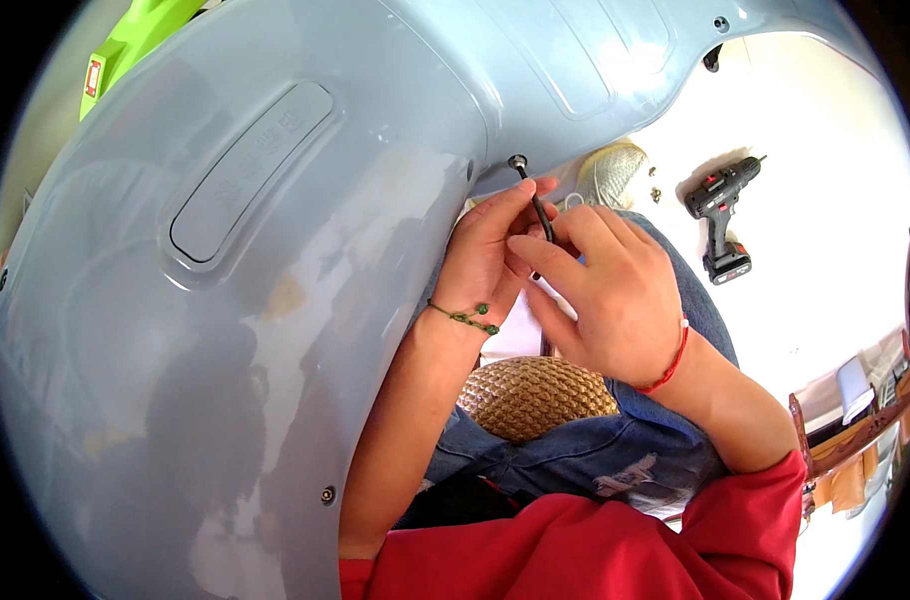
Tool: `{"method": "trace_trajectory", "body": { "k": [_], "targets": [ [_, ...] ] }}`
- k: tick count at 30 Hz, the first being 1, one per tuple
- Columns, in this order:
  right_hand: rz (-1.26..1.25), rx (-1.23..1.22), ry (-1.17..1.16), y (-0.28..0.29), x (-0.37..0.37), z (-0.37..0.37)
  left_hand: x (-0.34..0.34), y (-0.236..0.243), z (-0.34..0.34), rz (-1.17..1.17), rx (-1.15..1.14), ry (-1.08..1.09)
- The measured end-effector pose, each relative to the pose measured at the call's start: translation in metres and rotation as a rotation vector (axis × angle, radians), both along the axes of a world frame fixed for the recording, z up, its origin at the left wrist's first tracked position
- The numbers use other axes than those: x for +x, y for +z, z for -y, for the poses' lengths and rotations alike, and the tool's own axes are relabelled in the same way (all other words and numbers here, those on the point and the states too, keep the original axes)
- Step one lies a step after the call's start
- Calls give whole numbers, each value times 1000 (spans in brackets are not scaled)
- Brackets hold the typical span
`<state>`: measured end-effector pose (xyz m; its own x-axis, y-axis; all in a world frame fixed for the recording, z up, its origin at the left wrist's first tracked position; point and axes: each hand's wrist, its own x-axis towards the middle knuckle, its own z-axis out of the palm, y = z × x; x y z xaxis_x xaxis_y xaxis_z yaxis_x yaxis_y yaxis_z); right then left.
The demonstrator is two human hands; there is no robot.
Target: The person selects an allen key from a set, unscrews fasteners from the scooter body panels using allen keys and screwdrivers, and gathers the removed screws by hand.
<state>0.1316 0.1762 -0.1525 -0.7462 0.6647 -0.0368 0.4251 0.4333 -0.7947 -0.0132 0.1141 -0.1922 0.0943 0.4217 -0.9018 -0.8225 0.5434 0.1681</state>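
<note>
A thin black hex key (541,213) slants between my hands. At its upper end is a round metal bolt head (518,162), set against the grey-blue moulded plastic shell (375,150). My left hand (490,225) has its thumb and fingers closed around the key just below the bolt. Right beside it, my right hand (615,285) pinches the key's lower part with thumb and fingers. The fingers partly hide the key's lower end.
A black cordless drill (720,215) lies on the white floor at the right. Near my knee sit a mesh shoe (612,177) and a few small metal pieces (655,185). Below my hands is a woven tan seat (537,398). A green plastic part (135,45) stands at upper left.
</note>
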Motion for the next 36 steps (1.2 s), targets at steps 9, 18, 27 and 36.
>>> {"method": "trace_trajectory", "body": {
  "k": [9,18,27,36],
  "targets": [
    [-58,218,146,-16,10,-11,6,-3,3,23,8,19],
    [-96,-194,-296,-12,2,0,1,-1,8,34,13,-59],
    [23,-98,-267,-13,-1,5,10,11,-6,5,-13,28],
    [-76,49,98,-11,9,-5,10,4,1,77,83,-16]
  ]
}}
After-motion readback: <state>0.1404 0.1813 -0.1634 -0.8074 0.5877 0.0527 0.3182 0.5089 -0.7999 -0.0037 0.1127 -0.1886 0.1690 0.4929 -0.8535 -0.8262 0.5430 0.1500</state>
